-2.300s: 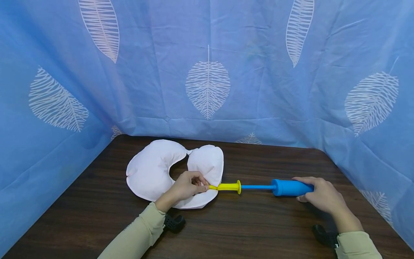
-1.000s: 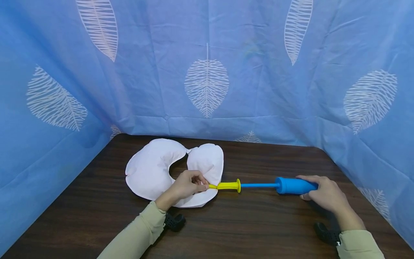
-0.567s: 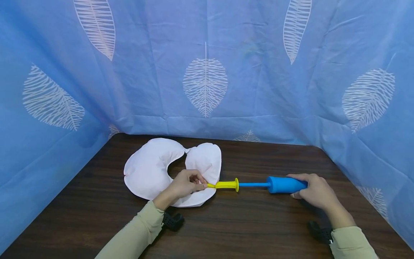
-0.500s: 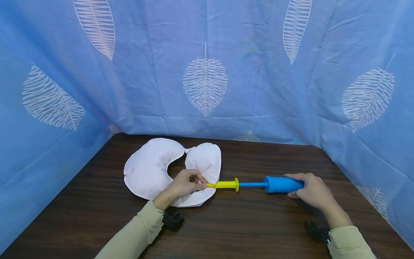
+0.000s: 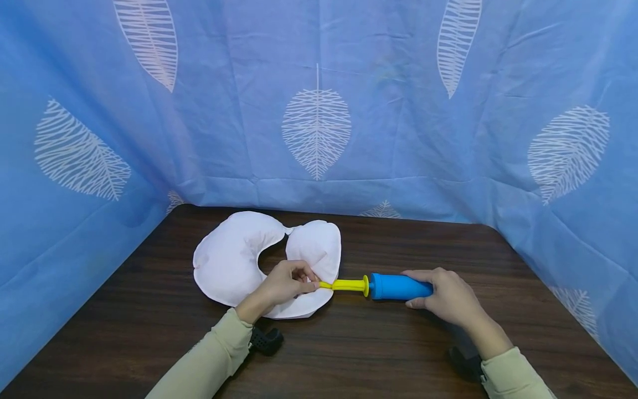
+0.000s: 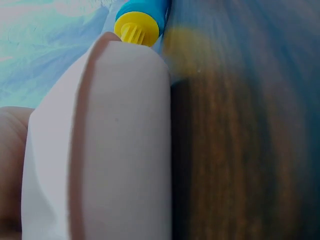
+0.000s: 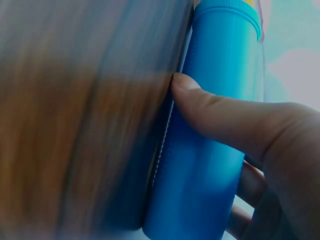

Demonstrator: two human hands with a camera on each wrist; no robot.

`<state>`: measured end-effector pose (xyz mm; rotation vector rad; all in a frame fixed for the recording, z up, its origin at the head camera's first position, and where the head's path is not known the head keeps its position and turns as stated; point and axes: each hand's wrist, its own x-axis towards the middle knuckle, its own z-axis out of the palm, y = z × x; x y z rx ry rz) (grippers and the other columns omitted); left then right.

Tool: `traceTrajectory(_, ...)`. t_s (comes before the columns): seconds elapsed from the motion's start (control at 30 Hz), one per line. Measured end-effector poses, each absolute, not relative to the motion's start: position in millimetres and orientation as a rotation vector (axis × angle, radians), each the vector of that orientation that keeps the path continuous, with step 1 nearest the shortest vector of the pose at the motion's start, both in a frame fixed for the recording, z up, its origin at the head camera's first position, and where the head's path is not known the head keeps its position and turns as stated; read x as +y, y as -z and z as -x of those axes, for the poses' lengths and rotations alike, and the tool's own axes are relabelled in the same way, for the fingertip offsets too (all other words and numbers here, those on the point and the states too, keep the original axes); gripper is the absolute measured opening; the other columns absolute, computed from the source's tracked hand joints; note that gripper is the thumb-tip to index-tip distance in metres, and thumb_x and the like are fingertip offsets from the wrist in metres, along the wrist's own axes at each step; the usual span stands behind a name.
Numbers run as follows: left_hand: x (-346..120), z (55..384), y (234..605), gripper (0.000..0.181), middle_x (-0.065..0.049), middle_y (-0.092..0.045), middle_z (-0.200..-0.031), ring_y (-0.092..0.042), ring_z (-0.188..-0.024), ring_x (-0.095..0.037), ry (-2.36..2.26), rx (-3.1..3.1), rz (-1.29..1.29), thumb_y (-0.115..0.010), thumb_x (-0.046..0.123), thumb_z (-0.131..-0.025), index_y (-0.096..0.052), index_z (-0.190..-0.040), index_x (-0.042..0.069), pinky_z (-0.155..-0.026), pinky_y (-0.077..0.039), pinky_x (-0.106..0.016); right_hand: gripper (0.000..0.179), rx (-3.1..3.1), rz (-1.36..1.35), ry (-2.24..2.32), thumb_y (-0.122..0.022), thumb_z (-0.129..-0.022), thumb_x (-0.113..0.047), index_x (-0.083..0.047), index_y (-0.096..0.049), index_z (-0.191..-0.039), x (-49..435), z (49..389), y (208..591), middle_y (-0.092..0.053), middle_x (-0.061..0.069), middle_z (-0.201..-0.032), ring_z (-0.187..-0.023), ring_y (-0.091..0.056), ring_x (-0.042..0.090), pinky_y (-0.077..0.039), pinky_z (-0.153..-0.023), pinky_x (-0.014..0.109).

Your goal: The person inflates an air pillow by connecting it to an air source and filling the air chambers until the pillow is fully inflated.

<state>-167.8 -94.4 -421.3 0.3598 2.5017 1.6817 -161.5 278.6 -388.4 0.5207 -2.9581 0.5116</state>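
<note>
A white inflatable neck pillow (image 5: 224,260) lies on the table, its two ends nearly meeting at the back. My left hand (image 5: 284,285) lies over its front right part, pinching the thin yellow nozzle of a hand air pump (image 5: 402,287) at the pillow; the valve is hidden under the fingers. The pump's yellow end (image 5: 350,285) sticks out past the pillow's edge. My right hand (image 5: 448,296) grips the blue barrel, now close against the yellow flange. In the right wrist view the thumb lies across the barrel (image 7: 215,60), fingers behind it.
Both hands are over a dark wood-grain table (image 5: 369,354). A blue curtain (image 5: 399,138) with white leaf prints stands around its back and sides. Each wrist wears a black strap-like device (image 5: 268,341).
My right hand has slid the blue barrel in and out, and now far left, so the thin blue rod is almost wholly inside. My left hand and the pillow stay about in place.
</note>
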Motion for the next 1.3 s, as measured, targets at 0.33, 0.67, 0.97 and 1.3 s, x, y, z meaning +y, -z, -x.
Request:
traceTrajectory(0.33, -97.2, 166.3, 419.3, 0.008, 0.0, -0.059, -0.081, -0.053, -0.073, -0.015, -1.669, 2.505, -0.33, -0.083, 0.012, -0.093, -0.075, -0.091, 0.008, -0.062, -0.045, -0.023, 0.065, -2.961, -0.546, -0.466, -0.093, -0.083, -0.039, -0.022, -0.072, -0.142, 266.2, 160.6, 390.2, -0.075, 0.018, -0.132, -0.111, -0.068, 0.038, -0.058, -0.082, 0.058)
traceTrajectory(0.67, -95.7, 166.9, 419.9, 0.007, 0.001, -0.061, -0.078, -0.055, -0.068, -0.014, -1.678, 2.508, -0.403, -0.083, 0.009, -0.091, -0.076, -0.09, 0.007, -0.062, -0.047, -0.024, 0.067, -3.024, -0.515, -0.495, -0.091, -0.084, -0.046, -0.026, -0.07, -0.144, 278.4, 164.6, 388.0, -0.072, 0.021, -0.137, -0.117, -0.066, 0.043, -0.057, -0.079, 0.056)
traceTrajectory(0.97, -95.6, 168.0, 421.1, 0.009, 0.0, -0.062, -0.078, -0.055, -0.072, -0.014, -1.686, 2.528, -0.407, -0.084, 0.009, -0.091, -0.075, -0.089, 0.007, -0.064, -0.047, -0.024, 0.068, -3.04, -0.418, -0.529, -0.092, -0.085, -0.036, -0.02, -0.068, -0.146, 307.2, 174.0, 388.6, -0.065, 0.029, -0.145, -0.13, -0.058, 0.058, -0.054, -0.085, 0.067)
traceTrajectory(1.3, -93.8, 167.6, 420.7, 0.01, -0.001, -0.062, -0.08, -0.055, -0.074, -0.014, -1.685, 2.529, -0.379, -0.085, 0.009, -0.09, -0.076, -0.089, 0.006, -0.065, -0.046, -0.023, 0.069, -3.075, -0.308, -0.566, -0.088, -0.088, -0.028, -0.017, -0.063, -0.152, 340.3, 179.3, 388.2, -0.057, 0.033, -0.153, -0.138, -0.049, 0.063, -0.05, -0.089, 0.076)
